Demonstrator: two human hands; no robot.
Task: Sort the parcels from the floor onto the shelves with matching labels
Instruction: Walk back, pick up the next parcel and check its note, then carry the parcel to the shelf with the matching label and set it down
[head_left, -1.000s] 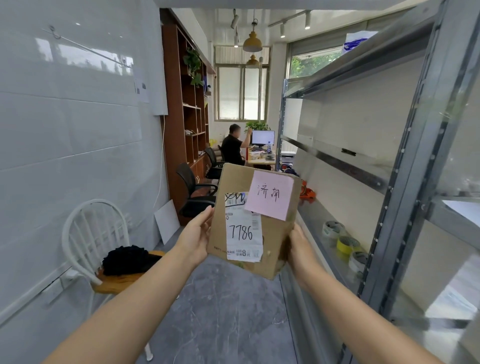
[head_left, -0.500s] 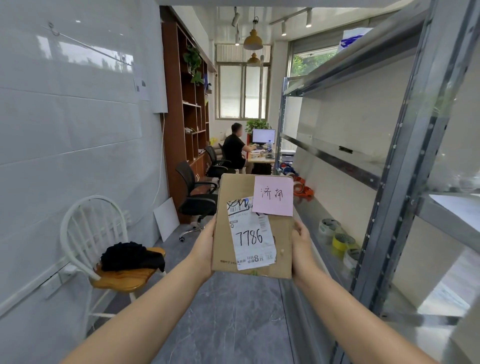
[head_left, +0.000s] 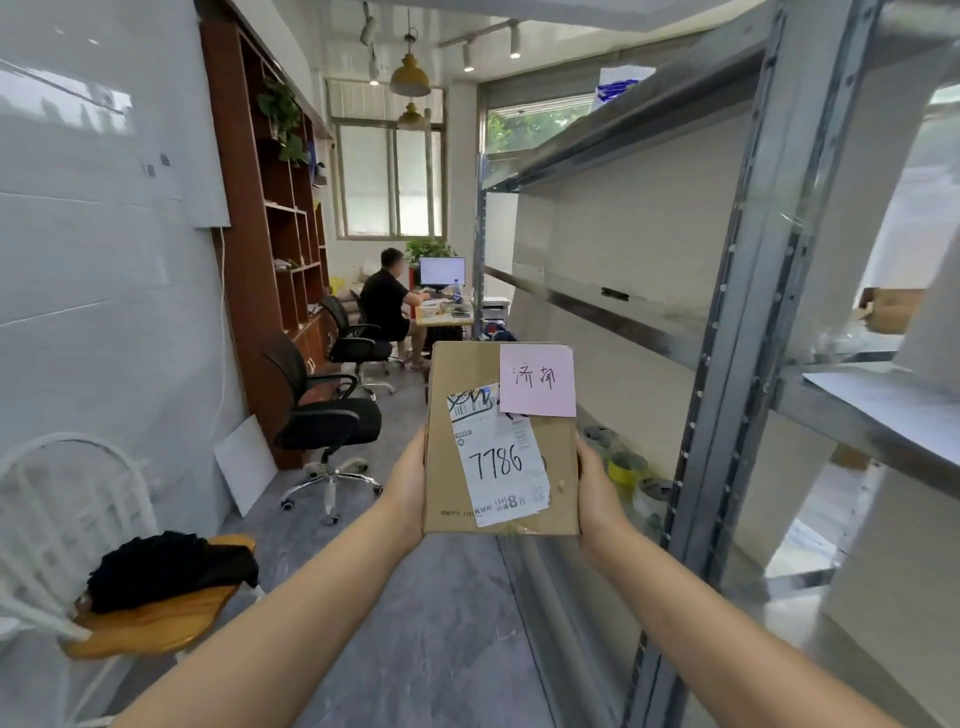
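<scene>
A flat brown cardboard parcel (head_left: 457, 374) is held upright in front of me at chest height. It carries a white shipping label marked 7786 and a pink note (head_left: 537, 380) with handwritten characters at its top right. My left hand (head_left: 408, 488) grips its left edge and my right hand (head_left: 597, 488) grips its right edge. The grey metal shelf rack (head_left: 727, 332) stands just to the right, with several long tiers running away from me.
Tape rolls (head_left: 626, 465) lie on the low shelf tier behind the parcel. A white chair (head_left: 78, 519) with a black cloth on its wooden seat stands at the left. Black office chairs (head_left: 322, 410) and a seated person (head_left: 387, 306) at a desk are further down the aisle.
The parcel has been turned from a tilt to upright and square to me. My view has shifted slightly forward along the aisle.
</scene>
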